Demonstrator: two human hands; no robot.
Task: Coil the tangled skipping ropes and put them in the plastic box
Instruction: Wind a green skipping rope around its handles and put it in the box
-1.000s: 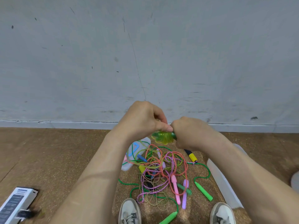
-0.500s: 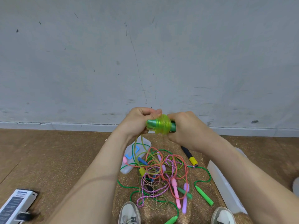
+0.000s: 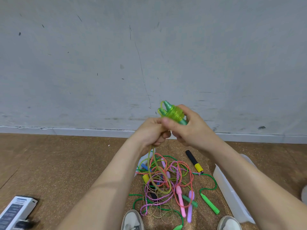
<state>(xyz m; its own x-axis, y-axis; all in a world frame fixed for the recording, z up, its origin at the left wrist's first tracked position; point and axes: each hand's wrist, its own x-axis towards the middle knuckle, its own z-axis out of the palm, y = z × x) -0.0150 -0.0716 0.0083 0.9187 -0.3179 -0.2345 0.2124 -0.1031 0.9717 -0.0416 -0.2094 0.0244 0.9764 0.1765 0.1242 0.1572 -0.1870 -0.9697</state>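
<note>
Green rope [image 3: 172,112] in both hands [image 3: 174,130]

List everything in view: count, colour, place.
Yellow-green translucent skipping rope: one, wound round its teal handles, held up in front of the wall; loose cord hangs to the floor.
Tangle of skipping ropes: one heap, orange, pink-purple, green and gold cords, on the floor ahead of the shoes.
Black foam handle with yellow end: one, floor, far right of the heap.
Pink plastic handle: one, near side of the heap.
Purple plastic handle: one, beside the pink one.
Bright green plastic handle: one, right of the heap.
Clear plastic box: one, floor at right.
White printed carton: one, bottom left.
White shoes: two, bottom edge.
Left hand: grips the hanging cord.
Right hand: grips the wound handles.
</note>
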